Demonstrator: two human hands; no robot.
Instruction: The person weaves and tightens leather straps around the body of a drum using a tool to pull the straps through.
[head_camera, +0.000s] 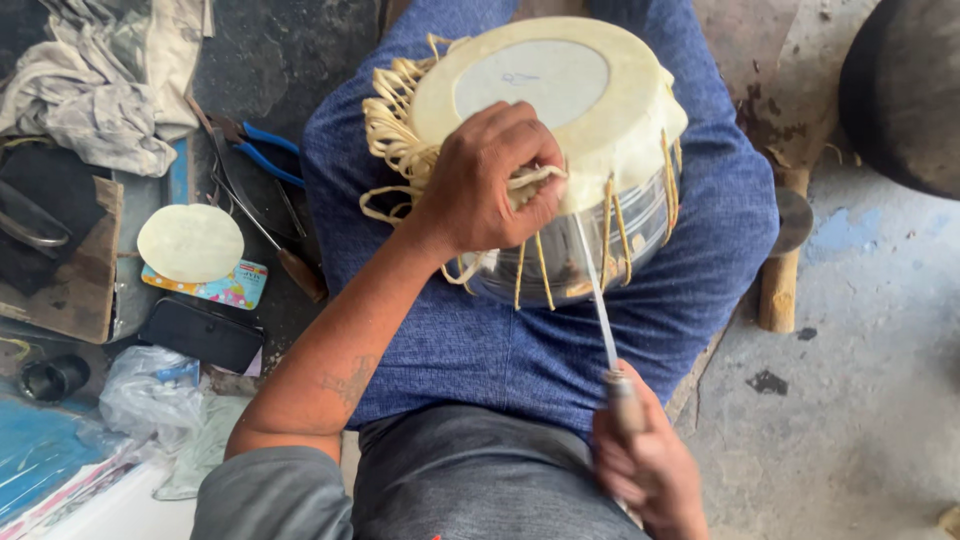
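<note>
Resting on a person's lap, on blue trousers (560, 350), is a small metal drum (580, 150) with a pale skin head facing up and cream-coloured lacing straps (400, 130) running down its shiny side. The left hand (490, 180) reaches across the drum's rim, its fingers (530, 195) curled and pinching a strap at the edge of the skin. The right hand (645, 465), low in the view, has its fingers closed tight around the wooden handle of a long thin metal tool (598, 300); the tool's tip points up to the drum's side, just beside the pinched strap, and crosses in front of the metal shell.

To the left, on the dark floor (270, 60), lie blue-handled pliers (265, 150), a second slim tool with a wooden handle (290, 262), a loose round disc of pale skin (190, 242) lying on a colourful card, a flat black case (200, 335), a crumpled grey cloth (100, 80) and a clear plastic bag (150, 395). To the right, near the person's leg, a wooden hammer (778, 270) lies on the grey floor, and the curved edge of a large dark round object (900, 90) shows in the upper corner, well apart from the drum.
</note>
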